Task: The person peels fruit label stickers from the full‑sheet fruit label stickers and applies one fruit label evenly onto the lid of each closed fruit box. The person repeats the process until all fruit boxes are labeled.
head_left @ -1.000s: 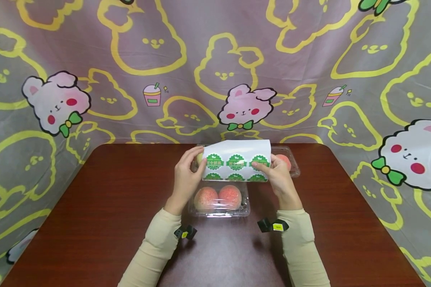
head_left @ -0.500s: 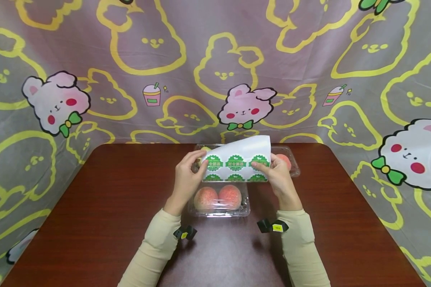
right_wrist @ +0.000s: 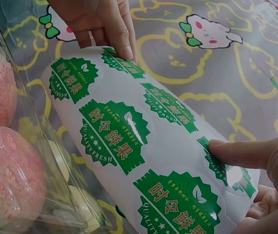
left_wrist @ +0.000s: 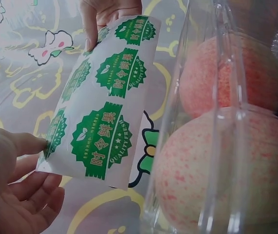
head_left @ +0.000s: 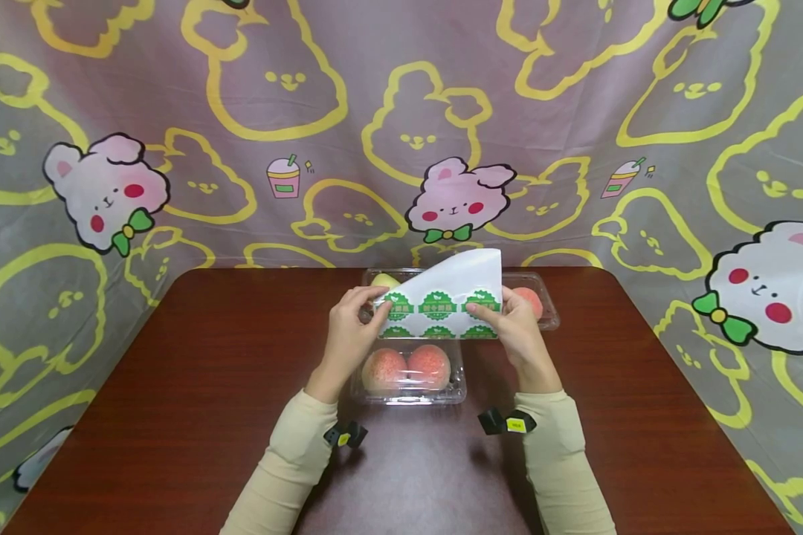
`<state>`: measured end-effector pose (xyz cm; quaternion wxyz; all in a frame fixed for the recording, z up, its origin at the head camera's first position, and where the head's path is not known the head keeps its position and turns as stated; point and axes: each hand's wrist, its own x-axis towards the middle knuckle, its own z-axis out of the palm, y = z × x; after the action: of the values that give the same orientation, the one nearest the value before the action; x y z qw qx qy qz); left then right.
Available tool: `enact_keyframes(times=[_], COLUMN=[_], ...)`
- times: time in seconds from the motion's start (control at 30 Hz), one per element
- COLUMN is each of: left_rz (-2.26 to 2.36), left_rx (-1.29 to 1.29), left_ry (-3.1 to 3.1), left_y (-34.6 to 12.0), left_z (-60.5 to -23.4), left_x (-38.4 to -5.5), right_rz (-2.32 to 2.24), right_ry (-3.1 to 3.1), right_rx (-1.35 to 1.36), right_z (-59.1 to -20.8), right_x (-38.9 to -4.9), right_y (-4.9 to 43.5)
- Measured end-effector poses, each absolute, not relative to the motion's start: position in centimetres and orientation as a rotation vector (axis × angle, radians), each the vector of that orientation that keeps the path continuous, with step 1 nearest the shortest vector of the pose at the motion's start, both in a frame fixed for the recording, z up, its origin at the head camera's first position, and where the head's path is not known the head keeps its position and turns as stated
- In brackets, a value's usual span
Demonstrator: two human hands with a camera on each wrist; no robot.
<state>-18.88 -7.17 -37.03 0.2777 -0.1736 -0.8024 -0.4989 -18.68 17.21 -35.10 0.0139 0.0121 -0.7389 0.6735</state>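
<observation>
Table (head_left: 194, 401) w/ poss. pear (head_left: 384, 280) behind stickers (head_left: 436, 305)

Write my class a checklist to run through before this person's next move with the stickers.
1. Left hand grips the sticker sheet: ok, at its left edge.
2. Right hand holds the sheet: ok, near its right edge.
3. Sheet flat: not ok, it is visibly curved.
4. A sticker freed from the sheet: not ok, none is seen off it.
5. Front box filled: ok, two peaches show through the clear plastic.
6. Front box latched: cannot tell, no catch can be made out.
</observation>
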Motion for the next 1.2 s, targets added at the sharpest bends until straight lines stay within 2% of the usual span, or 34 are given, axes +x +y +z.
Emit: enact_keyframes(times=[1.2], left_rz=[-1.102], left_rx=[-0.435], left_ry=[-2.095], left_y=[-7.39], left_z=[-37.57], left_x=[-19.17], right_rz=[2.241], right_ry=[-2.270], right_rx=[-0.015], right_z=[-34.96], right_x=[-18.71], right_y=[16.56])
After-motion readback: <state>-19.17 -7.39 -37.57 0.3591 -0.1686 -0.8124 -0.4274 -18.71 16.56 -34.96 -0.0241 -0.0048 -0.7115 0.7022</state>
